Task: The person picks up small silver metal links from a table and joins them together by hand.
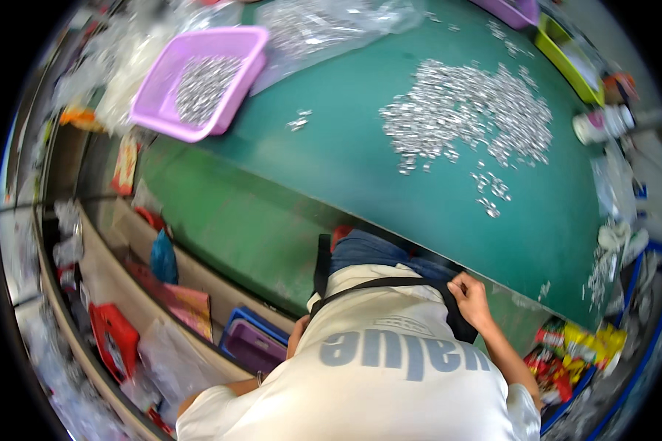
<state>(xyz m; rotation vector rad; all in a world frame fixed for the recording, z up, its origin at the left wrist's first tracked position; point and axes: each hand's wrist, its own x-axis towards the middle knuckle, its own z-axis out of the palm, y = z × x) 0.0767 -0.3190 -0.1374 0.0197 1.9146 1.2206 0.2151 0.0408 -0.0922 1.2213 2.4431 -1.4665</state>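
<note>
My right hand (469,298) is beside the table's front edge, next to the black apron cloth (460,320) at my waist. Its fingers are curled, and whatever they may hold is hidden. At my left side only part of my left hand (298,334) shows, mostly covered by my white shirt, so its fingers cannot be seen. On the green table (331,154) lies a wide spread of small shiny metal parts (463,110), with a few strays near it. A purple basin (147,103) at the far left holds a heap of similar parts (206,84).
A clear plastic bag of metal parts (309,29) lies at the back. Along the right edge are a yellow-green tray (566,59) and a white bottle (603,123). Left of me stands shelving with a blue bin (254,331); coloured packets (574,353) sit at the lower right.
</note>
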